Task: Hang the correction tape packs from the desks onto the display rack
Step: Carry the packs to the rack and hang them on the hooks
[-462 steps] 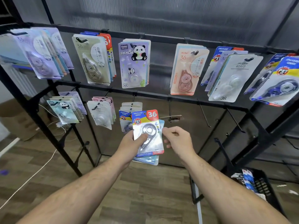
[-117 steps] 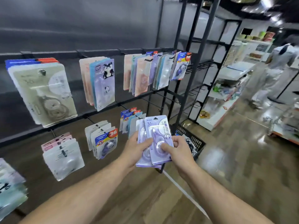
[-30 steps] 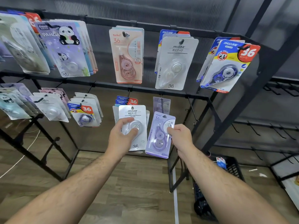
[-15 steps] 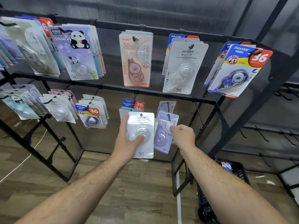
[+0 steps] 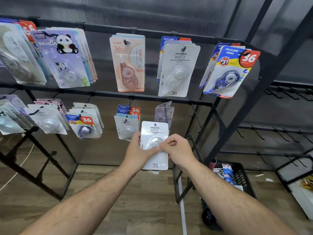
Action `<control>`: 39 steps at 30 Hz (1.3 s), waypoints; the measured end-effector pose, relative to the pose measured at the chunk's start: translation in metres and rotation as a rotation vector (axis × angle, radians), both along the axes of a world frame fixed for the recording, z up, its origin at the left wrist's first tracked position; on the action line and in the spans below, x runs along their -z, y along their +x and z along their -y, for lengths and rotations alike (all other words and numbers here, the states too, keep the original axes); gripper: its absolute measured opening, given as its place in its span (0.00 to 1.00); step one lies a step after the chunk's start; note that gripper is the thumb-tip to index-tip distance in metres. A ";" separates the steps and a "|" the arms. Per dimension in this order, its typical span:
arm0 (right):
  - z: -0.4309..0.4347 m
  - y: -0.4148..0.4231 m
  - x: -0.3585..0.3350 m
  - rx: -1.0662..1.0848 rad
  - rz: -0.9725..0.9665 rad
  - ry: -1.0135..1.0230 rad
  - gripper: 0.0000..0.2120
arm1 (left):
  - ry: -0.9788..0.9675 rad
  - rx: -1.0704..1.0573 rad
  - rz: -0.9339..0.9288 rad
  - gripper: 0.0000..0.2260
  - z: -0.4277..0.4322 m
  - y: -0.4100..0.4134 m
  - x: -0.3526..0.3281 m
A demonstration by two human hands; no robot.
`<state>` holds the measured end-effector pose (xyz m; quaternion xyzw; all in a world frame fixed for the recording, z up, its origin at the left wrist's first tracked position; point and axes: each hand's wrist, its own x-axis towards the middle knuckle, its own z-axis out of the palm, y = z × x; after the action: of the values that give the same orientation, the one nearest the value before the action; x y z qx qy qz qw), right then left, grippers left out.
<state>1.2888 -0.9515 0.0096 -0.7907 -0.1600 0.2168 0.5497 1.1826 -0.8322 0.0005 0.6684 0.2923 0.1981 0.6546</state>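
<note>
- The white correction tape pack (image 5: pixel 155 133) was held upright in both hands in front of the display rack (image 5: pixel 108 94), with its top edge below the rack's lower rail. A "36" was printed near its bottom edge.
- The left hand (image 5: pixel 138 152) was at that pack's left edge. Its grip was clamped on the card, with the thumb lying across the front just under the clear blister.
- The right hand (image 5: pixel 177 150) was at that pack's right edge with its fingers curled. Its grip was clamped on the card too, thumb and forefinger meeting by the blister, touching the left thumb.
- Just above the held pack and behind it, lilac packs (image 5: pixel 165 112) hung on a hook.
- Just up and to the left of the held pack, a second white pack (image 5: pixel 126 128) hung in front of blue-and-red packs (image 5: pixel 129 110) marked "36".
- Well above the held pack hung the upper row: a peach pack (image 5: pixel 129 63), a large white pack (image 5: pixel 177 70) and, off to the right, a blue pack (image 5: pixel 230 72).
- Further up and to the left hung a panda pack (image 5: pixel 62 58).
- Below and to the right of the held pack, a black basket (image 5: pixel 243 180) with more packs in it stood on the wooden floor (image 5: pixel 144 200).
</note>
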 end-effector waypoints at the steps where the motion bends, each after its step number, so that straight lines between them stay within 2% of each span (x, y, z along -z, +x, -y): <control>1: 0.002 0.001 -0.001 0.004 -0.007 0.000 0.10 | -0.003 0.006 -0.001 0.28 0.001 0.001 -0.001; 4: 0.007 0.002 -0.005 0.004 0.003 -0.002 0.15 | -0.004 0.011 -0.009 0.29 0.002 0.002 0.000; 6: 0.009 0.002 -0.007 0.013 0.008 0.003 0.18 | -0.023 -0.006 -0.019 0.26 0.001 0.002 0.001; 12: 0.011 0.018 -0.005 0.087 -0.073 0.041 0.13 | -0.125 -0.159 0.020 0.15 -0.009 -0.003 0.005; 15: 0.012 0.027 -0.003 0.088 -0.117 0.026 0.13 | -0.062 -0.308 0.035 0.11 -0.015 -0.009 0.003; 19: 0.010 0.026 0.004 0.115 -0.136 -0.031 0.14 | -0.022 -0.394 0.076 0.11 -0.023 -0.011 0.000; 23: 0.005 0.026 0.011 0.132 -0.096 -0.074 0.18 | -0.032 -0.378 0.082 0.13 -0.024 -0.011 0.000; 29: 0.008 0.025 0.020 0.171 0.012 -0.047 0.12 | -0.048 -0.368 0.077 0.13 -0.020 -0.015 0.002; 39: 0.001 0.036 0.010 0.205 0.031 -0.101 0.02 | -0.079 -0.301 0.061 0.14 -0.016 -0.008 0.002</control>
<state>1.3245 -0.9525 -0.0007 -0.8327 -0.0755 0.1551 0.5261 1.1745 -0.8159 -0.0013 0.5843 0.3769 0.3024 0.6520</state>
